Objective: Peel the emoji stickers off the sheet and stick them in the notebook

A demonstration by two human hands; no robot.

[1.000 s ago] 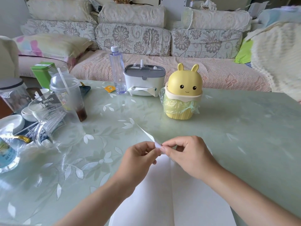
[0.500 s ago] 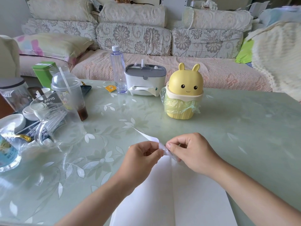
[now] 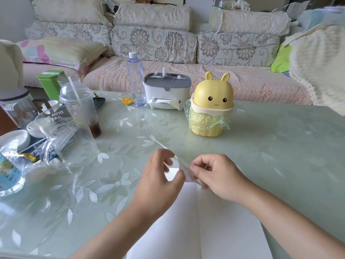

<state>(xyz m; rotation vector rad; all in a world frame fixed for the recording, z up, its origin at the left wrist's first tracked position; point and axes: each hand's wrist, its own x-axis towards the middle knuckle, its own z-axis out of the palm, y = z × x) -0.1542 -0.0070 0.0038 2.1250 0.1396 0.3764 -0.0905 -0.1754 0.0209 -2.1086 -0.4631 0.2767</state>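
Note:
The sticker sheet (image 3: 172,171) is a thin white strip held above the table, seen almost edge-on, so no emoji show. Its far tip points up and left. My left hand (image 3: 159,181) holds it between the thumb and spread fingers, and the sheet bows in that gap. My right hand (image 3: 217,177) pinches the sheet's near edge with thumb and forefinger, close to my left thumb. Whether a sticker is lifted there cannot be told. The notebook (image 3: 220,227) lies open under both wrists, with blank white pages.
A yellow bunny bin (image 3: 212,107) with a plastic liner stands beyond my hands. A tissue box (image 3: 167,92) and a water bottle (image 3: 136,81) are further back. Cups, a glass jug (image 3: 61,133), dishes and a green tin crowd the left side. A sofa lies behind.
My left hand's fingers have spread apart and the sheet now bows between thumb and fingers. My right hand stays pinched at the sheet's edge.

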